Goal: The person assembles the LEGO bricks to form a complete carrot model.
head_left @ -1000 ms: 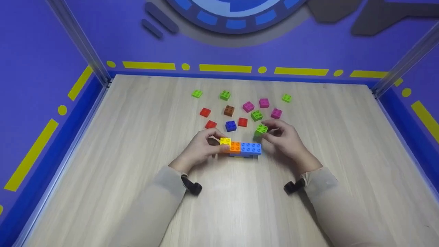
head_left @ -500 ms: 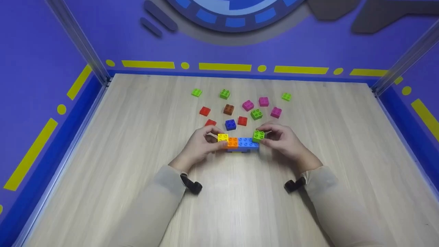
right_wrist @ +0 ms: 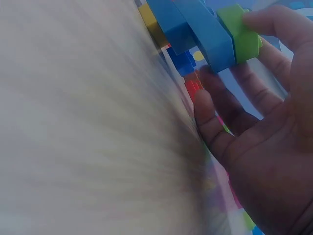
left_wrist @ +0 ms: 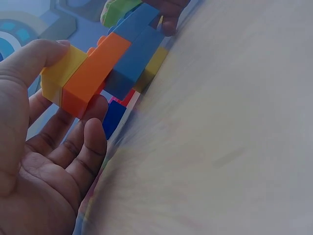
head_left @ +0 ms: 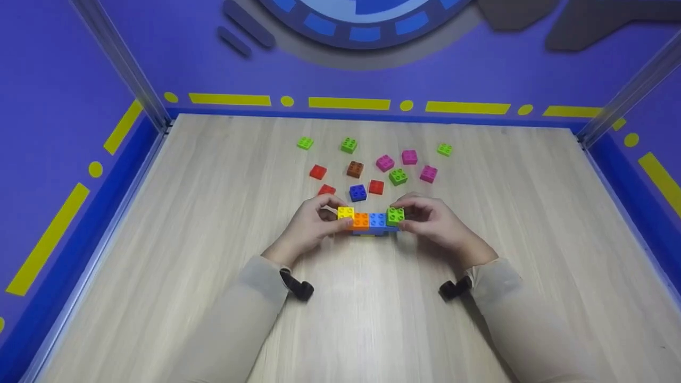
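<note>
My left hand (head_left: pixel 314 223) grips the left end of a toy-brick build, its thumb on the yellow brick (head_left: pixel 346 211) that tops the orange brick (head_left: pixel 362 219). Beside the orange one lies a long light blue brick (head_left: pixel 377 219). Beneath them are a lower blue brick (left_wrist: pixel 134 63) and a bottom yellow brick (left_wrist: pixel 151 71), seen in the left wrist view. At the other end, my right hand (head_left: pixel 439 218) pinches a green brick (head_left: pixel 396 214) between thumb and fingers. That brick sits over the light blue brick's right end, level with it in the right wrist view.
Loose bricks lie scattered beyond the hands: a dark blue brick (head_left: pixel 358 192), a red brick (head_left: pixel 376 186), a brown brick (head_left: pixel 355 169), a pink brick (head_left: pixel 385 163) and a green one (head_left: pixel 398 176) among several. A purple wall (head_left: pixel 351 80) borders the wooden table (head_left: pixel 362 319) behind.
The green brick in my right hand has come from beyond the build's right end leftward onto the light blue brick. My left hand and the build shifted slightly away, then stayed put.
</note>
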The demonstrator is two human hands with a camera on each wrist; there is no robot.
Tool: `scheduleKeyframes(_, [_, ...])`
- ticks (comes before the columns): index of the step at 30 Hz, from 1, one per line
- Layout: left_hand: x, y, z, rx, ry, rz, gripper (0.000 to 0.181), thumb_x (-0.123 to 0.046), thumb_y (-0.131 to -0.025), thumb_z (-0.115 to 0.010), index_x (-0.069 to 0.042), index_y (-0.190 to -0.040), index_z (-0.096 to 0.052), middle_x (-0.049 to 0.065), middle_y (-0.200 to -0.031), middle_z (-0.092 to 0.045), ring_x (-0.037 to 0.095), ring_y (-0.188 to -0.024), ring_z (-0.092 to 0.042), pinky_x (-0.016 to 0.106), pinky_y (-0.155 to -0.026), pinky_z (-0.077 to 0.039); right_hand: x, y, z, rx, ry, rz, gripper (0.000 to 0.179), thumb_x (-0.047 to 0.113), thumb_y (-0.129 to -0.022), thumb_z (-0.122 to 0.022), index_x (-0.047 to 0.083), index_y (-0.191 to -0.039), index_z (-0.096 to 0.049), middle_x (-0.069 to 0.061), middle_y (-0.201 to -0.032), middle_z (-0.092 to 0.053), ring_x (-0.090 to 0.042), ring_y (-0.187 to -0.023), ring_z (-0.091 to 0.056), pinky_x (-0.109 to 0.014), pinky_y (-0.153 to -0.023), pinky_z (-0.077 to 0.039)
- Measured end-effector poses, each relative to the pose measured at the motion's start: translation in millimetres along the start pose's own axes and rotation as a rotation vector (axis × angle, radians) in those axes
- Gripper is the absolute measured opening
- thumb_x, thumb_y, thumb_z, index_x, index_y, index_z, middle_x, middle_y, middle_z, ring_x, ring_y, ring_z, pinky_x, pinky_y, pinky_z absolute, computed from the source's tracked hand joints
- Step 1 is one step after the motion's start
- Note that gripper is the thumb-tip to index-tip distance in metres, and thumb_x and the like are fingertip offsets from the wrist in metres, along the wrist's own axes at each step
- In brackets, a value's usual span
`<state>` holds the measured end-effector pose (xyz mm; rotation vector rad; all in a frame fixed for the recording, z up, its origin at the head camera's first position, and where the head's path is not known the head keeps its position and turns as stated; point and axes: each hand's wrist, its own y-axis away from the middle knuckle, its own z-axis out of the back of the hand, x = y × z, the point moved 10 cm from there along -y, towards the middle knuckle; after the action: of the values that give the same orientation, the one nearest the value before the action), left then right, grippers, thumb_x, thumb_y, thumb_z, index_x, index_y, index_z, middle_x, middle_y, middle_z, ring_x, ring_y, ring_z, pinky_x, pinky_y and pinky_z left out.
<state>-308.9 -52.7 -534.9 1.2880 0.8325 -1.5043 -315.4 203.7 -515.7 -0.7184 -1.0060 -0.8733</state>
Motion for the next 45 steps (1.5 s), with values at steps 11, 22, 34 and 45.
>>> scheduleKeyframes(11, [-0.5,-0.7,-1.1,0.004,-0.007,-0.004,0.034,-0.026,-0.098,-0.091,-0.019,-0.126,-0.073,0.007,-0.132,-0.069,0.023,-0.105,-0.069,0.028,-0.081,-0.058,4,0.7,-10,0.011,-0.085,-0.094,0.036,0.001,-0.098,-0.082,0.002,-0.134,-0.077,-0.008,-0.127,-0.073,-0.024,-0.094,-0.068,-0.026,-0.079,-0.063])
scheduleKeyframes(22, [-1.8,0.0,0.1,0.009,0.003,-0.009,0.032,-0.025,-0.099,-0.09,-0.018,-0.126,-0.072,0.008,-0.126,-0.067,0.022,-0.096,-0.068,0.03,-0.073,-0.06,1,-0.2,-14,-0.006,-0.128,-0.225,0.035,0.004,-0.099,-0.082,0.002,-0.134,-0.076,-0.009,-0.128,-0.069,-0.025,-0.075,-0.07,-0.028,-0.071,-0.062])
scheduleKeyframes(34, [-4.9,0.4,0.2,0.018,-0.025,-0.035,0.032,-0.027,-0.1,-0.089,-0.019,-0.126,-0.072,0.007,-0.124,-0.069,0.022,-0.096,-0.067,0.03,-0.073,-0.058,3,2.4,-19,0.006,-0.143,-0.238,0.033,0.006,-0.103,-0.079,0.001,-0.134,-0.071,-0.01,-0.134,-0.067,-0.022,-0.066,-0.07,-0.031,-0.063,-0.062])
scheduleKeyframes(45, [-14.9,-4.0,28.0,-0.127,-0.038,-0.102,0.029,-0.032,-0.114,-0.067,-0.007,-0.129,-0.075,0.01,-0.115,-0.073,0.022,-0.099,-0.064,0.028,-0.08,-0.054,3,2.7,-21,-0.007,-0.137,-0.205,0.034,0.006,-0.103,-0.078,0.001,-0.136,-0.07,-0.008,-0.132,-0.069,-0.024,-0.072,-0.074,-0.031,-0.069,-0.062])
